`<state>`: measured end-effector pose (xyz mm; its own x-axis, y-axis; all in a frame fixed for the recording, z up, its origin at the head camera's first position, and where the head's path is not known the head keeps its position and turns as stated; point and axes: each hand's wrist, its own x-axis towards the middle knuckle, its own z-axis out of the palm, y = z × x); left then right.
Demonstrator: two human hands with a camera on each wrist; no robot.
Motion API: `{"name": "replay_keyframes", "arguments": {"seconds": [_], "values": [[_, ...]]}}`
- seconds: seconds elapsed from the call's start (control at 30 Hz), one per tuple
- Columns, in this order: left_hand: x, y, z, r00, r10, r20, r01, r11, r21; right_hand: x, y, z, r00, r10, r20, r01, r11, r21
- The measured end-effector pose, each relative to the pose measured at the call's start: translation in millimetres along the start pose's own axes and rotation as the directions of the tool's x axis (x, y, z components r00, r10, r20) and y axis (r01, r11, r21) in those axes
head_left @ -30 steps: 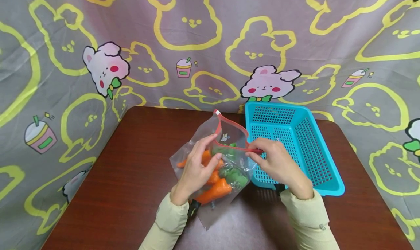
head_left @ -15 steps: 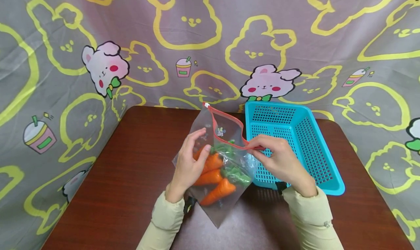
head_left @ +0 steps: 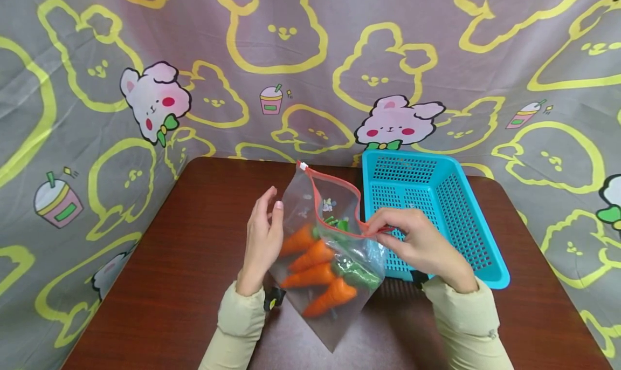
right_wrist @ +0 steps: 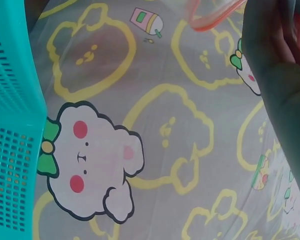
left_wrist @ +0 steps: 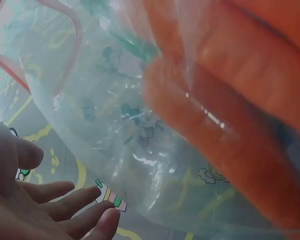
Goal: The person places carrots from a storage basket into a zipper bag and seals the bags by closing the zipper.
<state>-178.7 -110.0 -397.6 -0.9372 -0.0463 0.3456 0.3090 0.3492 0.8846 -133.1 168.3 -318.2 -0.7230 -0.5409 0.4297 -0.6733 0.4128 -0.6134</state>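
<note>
Clear zip bag of toy carrots: just left of blue basket. Right hand: pinches bag's red zip edge, beside basket. Left hand: fingers straight, gripping nothing, at bag's far side from basket.

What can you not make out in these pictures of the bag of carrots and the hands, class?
- Right hand, right wrist view: a dark blur at the edge, so its grip on the bag's red rim is unreadable.
- Carrots, left wrist view: orange smears too close to count.
- Basket, head view: near corner hidden behind the right hand.
- Left hand, head view: edge-on, so contact with the bag is unclear.
</note>
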Motion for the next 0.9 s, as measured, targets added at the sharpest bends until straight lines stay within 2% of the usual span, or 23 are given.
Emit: {"name": "replay_keyframes", "arguments": {"seconds": [0.2,0.37,0.67,0.9], "values": [[0.1,1.7,-1.6,0.999,-0.031,0.043,0.032,0.999,-0.028,-4.4,0.0,-5.6,0.998,-0.002,0.065,-0.006,0.993,0.119],[0.5,3.0,-1.5,1.0,-0.022,0.016,0.023,0.999,-0.044,-6.3,0.4,-8.2,0.997,-0.001,0.08,-0.011,0.988,0.153],[0.3,3.1,-1.6,0.999,-0.008,-0.042,0.005,0.998,-0.059,-6.9,4.4,-10.1,0.997,0.048,0.057,-0.057,0.987,0.153],[1.9,2.9,-5.0,0.993,-0.049,-0.104,0.043,0.998,-0.055,-5.8,8.0,-9.2,0.985,0.173,-0.016,-0.171,0.982,0.078]]}}
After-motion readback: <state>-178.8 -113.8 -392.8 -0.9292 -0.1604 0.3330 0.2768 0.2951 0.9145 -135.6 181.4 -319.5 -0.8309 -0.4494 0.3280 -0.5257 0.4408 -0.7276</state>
